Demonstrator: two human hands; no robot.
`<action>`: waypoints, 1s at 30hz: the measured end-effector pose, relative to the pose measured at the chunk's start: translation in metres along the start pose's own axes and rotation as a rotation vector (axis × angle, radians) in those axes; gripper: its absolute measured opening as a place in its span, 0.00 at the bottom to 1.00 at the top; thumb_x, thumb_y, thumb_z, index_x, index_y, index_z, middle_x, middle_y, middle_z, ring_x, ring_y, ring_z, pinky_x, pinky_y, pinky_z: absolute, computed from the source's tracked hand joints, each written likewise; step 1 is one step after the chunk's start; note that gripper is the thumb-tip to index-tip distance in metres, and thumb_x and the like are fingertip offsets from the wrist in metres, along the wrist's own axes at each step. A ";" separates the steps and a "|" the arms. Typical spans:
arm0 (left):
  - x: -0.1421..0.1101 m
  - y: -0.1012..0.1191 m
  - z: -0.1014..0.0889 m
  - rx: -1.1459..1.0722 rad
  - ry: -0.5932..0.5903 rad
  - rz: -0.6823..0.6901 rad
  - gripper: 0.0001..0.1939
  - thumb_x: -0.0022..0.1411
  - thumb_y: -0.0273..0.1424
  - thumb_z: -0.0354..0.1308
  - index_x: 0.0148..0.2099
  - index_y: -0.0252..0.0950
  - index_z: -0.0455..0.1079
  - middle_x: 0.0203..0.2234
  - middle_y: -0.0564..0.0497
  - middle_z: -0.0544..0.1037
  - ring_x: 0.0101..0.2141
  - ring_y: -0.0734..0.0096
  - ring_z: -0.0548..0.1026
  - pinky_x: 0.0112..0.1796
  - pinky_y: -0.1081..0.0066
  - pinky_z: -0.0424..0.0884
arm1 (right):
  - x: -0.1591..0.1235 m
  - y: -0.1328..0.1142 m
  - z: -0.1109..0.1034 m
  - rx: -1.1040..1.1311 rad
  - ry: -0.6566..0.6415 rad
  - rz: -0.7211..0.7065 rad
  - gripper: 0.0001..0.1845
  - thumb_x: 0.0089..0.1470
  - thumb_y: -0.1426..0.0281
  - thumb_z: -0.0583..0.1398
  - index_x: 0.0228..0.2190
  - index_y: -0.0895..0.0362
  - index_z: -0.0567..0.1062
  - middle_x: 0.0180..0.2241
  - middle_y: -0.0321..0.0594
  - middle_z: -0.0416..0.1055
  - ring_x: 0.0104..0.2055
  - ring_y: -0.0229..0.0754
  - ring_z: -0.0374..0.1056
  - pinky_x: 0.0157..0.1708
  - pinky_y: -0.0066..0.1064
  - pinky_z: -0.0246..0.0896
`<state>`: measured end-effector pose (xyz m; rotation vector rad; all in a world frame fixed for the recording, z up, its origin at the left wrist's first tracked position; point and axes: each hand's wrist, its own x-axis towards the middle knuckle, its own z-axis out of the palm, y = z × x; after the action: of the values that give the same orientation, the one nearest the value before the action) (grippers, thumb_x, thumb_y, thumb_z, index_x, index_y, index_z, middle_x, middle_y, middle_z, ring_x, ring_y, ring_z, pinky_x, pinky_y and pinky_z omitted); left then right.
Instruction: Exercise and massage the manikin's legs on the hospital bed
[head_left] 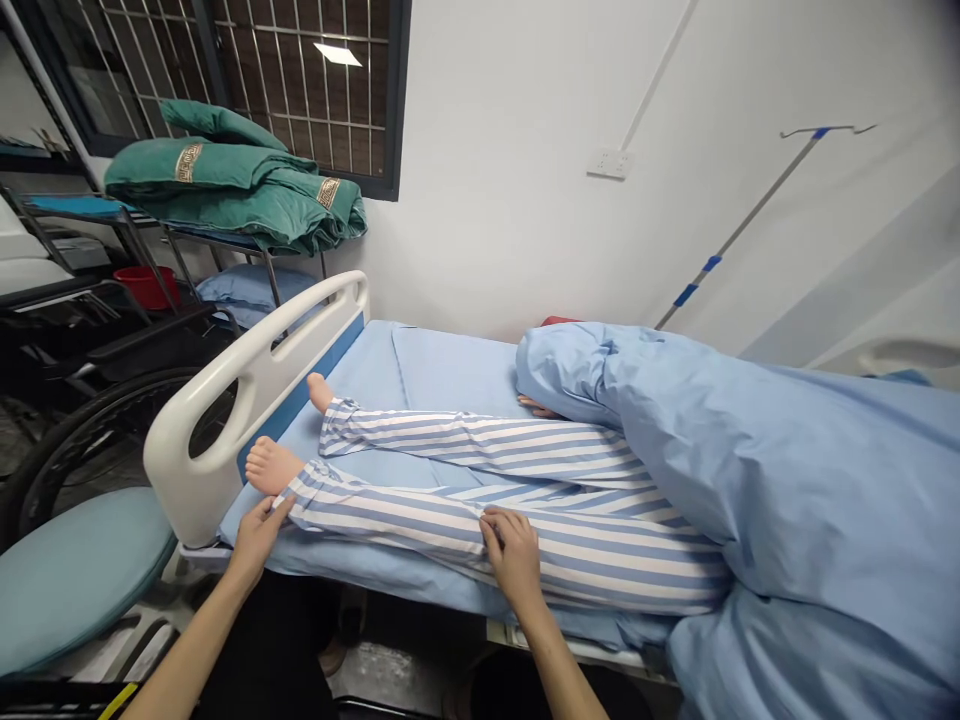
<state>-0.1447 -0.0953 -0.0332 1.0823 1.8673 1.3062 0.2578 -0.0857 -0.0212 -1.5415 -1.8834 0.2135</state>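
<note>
Blue-and-white striped trousers (600, 545) cover the legs of a figure lying on the bed; its bare foot (274, 466) looks like a manikin's. At the near ankle, my left hand (257, 532) pinches the trouser cuff between thumb and fingers. Around the knee of the same leg, my right hand (514, 552) has thumb and fingertips closed on the trouser cloth. The far leg lies straight beside it, its foot (320, 392) pointing up. A blue quilt (750, 450) is folded back over the upper body, which it hides; a hand (538, 405) shows at its edge.
A cream footboard (247, 375) rises at the bed's left end. Beyond it are a wheelchair (97, 400), a round teal stool seat (75, 570), and green folded bedding (240, 180) on a chair. An IV pole (739, 230) leans up behind the quilt.
</note>
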 end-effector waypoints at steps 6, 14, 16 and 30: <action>0.010 -0.001 -0.019 0.147 0.029 0.079 0.23 0.53 0.51 0.49 0.23 0.36 0.59 0.15 0.58 0.60 0.21 0.75 0.61 0.24 0.76 0.57 | 0.006 -0.005 -0.002 -0.032 -0.019 0.032 0.11 0.55 0.66 0.53 0.30 0.54 0.74 0.36 0.40 0.73 0.42 0.45 0.63 0.40 0.34 0.51; -0.023 0.010 -0.010 0.616 0.207 0.221 0.14 0.60 0.41 0.44 0.41 0.38 0.62 0.34 0.46 0.72 0.37 0.61 0.71 0.34 0.66 0.65 | 0.022 -0.008 0.002 -0.034 -0.073 0.017 0.11 0.54 0.68 0.51 0.29 0.56 0.73 0.31 0.41 0.72 0.37 0.43 0.64 0.37 0.32 0.51; -0.032 0.023 0.004 0.578 0.184 0.323 0.13 0.60 0.40 0.44 0.42 0.38 0.61 0.34 0.47 0.71 0.35 0.64 0.70 0.35 0.67 0.66 | 0.021 -0.010 0.003 -0.077 -0.048 -0.001 0.11 0.55 0.69 0.51 0.29 0.56 0.73 0.32 0.41 0.72 0.37 0.43 0.64 0.37 0.32 0.50; 0.023 0.077 0.129 0.714 -0.331 0.508 0.10 0.59 0.31 0.43 0.32 0.38 0.65 0.27 0.50 0.73 0.31 0.67 0.71 0.32 0.69 0.60 | 0.019 -0.008 0.009 -0.148 -0.027 -0.035 0.11 0.59 0.68 0.49 0.29 0.55 0.69 0.31 0.41 0.71 0.36 0.43 0.64 0.36 0.33 0.47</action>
<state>-0.0274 -0.0040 -0.0028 2.1022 1.8969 0.6034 0.2450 -0.0674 -0.0163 -1.6086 -1.9832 0.0810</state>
